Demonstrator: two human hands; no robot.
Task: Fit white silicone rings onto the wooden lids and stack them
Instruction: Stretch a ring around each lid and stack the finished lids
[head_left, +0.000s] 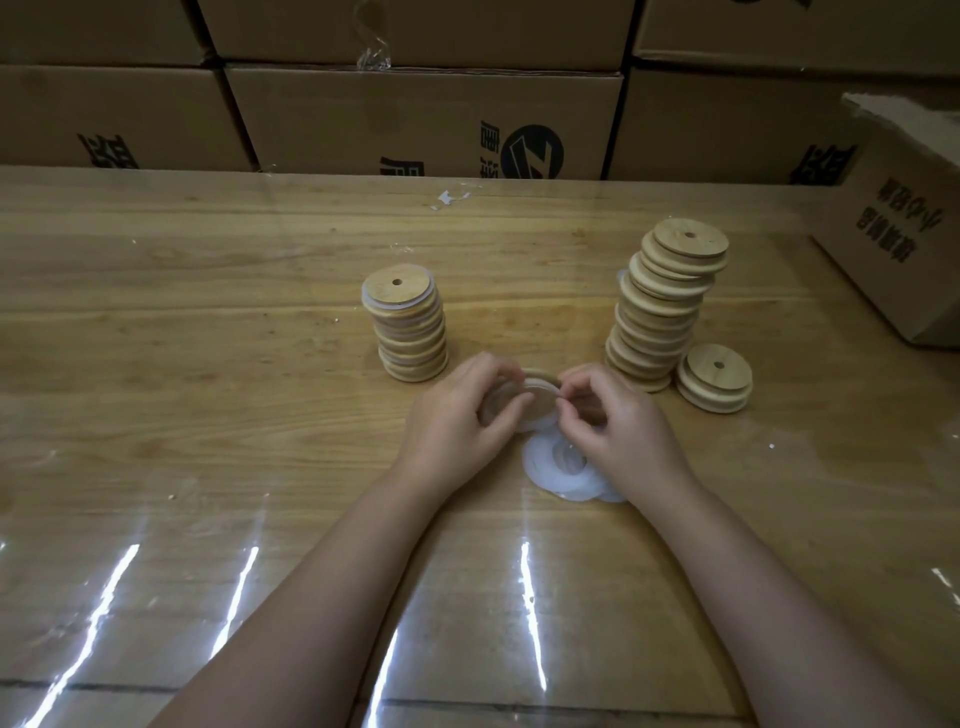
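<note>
Near worktop (208, 364) centre, round wooden lid (537, 399) gripped by curled left hand (457, 415); thin white silicone ring (536, 426) pinched against its rim by right hand (618, 426) fingers (574, 387). Risk judged: uneven stretch, ring slipping off opposite edge.

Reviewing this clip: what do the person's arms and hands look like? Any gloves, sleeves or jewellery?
The left hand and right hand are bare: no gloves, watch or jewellery can be seen in the dim light. The left forearm and right forearm are uncovered down to the frame's edge, and no sleeve shows.
</note>
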